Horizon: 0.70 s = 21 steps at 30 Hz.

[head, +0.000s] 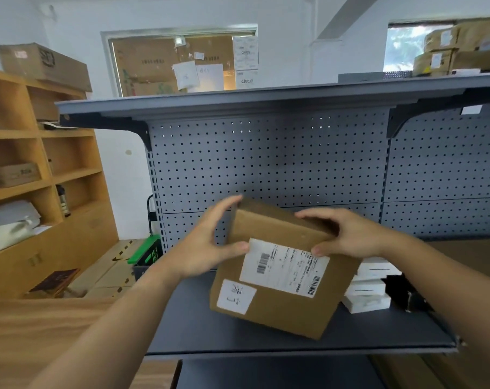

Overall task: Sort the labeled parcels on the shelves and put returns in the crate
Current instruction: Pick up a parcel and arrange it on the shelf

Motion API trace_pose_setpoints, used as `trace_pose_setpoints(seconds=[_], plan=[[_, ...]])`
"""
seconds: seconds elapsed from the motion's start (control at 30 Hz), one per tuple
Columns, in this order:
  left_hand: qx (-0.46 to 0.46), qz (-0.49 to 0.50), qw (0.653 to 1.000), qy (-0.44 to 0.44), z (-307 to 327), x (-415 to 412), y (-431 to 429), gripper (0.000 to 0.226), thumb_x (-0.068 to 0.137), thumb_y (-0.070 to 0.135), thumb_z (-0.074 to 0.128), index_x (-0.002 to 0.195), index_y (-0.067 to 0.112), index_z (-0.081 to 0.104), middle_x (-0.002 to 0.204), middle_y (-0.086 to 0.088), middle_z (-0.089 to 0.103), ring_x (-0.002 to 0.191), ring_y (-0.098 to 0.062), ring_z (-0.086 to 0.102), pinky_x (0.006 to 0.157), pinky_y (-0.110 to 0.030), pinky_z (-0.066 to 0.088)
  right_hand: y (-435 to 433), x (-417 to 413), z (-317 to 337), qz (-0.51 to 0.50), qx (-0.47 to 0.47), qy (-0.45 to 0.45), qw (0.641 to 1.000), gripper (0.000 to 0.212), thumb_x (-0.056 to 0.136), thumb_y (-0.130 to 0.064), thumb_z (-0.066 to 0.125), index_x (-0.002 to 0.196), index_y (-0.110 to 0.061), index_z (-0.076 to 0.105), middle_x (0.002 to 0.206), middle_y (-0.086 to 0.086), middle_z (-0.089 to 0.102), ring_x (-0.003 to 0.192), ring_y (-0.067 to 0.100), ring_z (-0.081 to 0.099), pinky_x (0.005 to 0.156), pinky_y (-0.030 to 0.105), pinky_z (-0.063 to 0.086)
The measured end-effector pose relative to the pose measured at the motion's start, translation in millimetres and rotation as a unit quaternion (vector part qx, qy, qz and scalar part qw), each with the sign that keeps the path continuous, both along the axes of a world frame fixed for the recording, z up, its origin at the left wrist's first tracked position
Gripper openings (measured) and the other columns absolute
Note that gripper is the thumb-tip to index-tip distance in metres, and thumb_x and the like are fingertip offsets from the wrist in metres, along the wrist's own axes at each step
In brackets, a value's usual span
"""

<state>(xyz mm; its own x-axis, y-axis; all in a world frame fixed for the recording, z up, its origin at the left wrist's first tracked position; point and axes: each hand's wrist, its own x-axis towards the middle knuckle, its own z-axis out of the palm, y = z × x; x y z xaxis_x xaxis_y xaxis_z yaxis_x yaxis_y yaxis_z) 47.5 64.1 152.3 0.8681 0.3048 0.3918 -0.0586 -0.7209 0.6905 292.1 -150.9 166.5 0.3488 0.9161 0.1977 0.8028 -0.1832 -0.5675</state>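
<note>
So both hands are on the one brown parcel, a bit below the middle of the view, held tilted over the grey metal shelf. I honestly can't tell whether its bottom edge touches the shelf.

The left hand is grasping the parcel's upper left corner: thumb pressed on the front face right by the edge of the shipping label, fingers stretched up along the back of that corner. The right hand is grasping the top edge at about 2 o'clock on the parcel, its fingers curled over the top and the thumb down on the label's upper right corner.

A small white sticker with handwriting sits at roughly 8 o'clock on the front face. I can't read it.

At 3 o'clock from the parcel, a stack of flat white boxes sits on the same shelf. At 9 o'clock, down on the floor past the shelf's end, there's a green crate. A pegboard back panel runs behind it all, and a wooden shelving unit fills the far 9 o'clock side.
</note>
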Motion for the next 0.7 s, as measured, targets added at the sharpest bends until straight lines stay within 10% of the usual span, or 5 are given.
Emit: trace_pose_setpoints(seconds=[0.3, 0.47, 0.7], plan=[[0.323, 0.066, 0.923, 0.196, 41.6, 41.8, 5.5, 0.093, 0.072, 0.060, 0.080, 0.152, 0.052, 0.032, 0.160, 0.012, 0.036, 0.145, -0.017, 0.036, 0.121, -0.052, 0.027, 21.7, -20.7, 5.8, 0.002, -0.074, -0.114, 0.991, 0.080, 0.082, -0.048, 0.082, 0.145, -0.063, 0.036, 0.137, -0.019, 0.057, 0.117, 0.008, 0.060, 0.103, 0.035, 0.052], [0.199, 0.029, 0.947, 0.251, 37.2, 42.9, 7.7, 0.079, 0.081, 0.045, 0.083, 0.148, 0.050, 0.041, 0.143, 0.015, 0.050, 0.124, -0.012, 0.053, 0.108, -0.034, 0.045, 16.2, -20.5, -4.2, -0.058, 0.021, -0.139, 0.988, 0.080, 0.076, -0.062, 0.079, 0.144, -0.059, 0.038, 0.147, -0.023, 0.051, 0.136, 0.010, 0.042, 0.118, 0.038, 0.033], [-0.029, 0.026, 0.993, 0.109, 8.2, -2.4, 48.8, 0.056, 0.092, 0.026, 0.077, 0.133, 0.056, 0.055, 0.135, 0.011, 0.051, 0.121, -0.010, 0.055, 0.093, -0.024, 0.051, -35.1, -2.7, -73.9, -0.133, 0.195, 0.116, 0.965, 0.090, 0.075, -0.058, 0.077, 0.150, -0.056, 0.026, 0.160, -0.025, 0.027, 0.150, 0.008, 0.027, 0.117, 0.041, 0.034]])
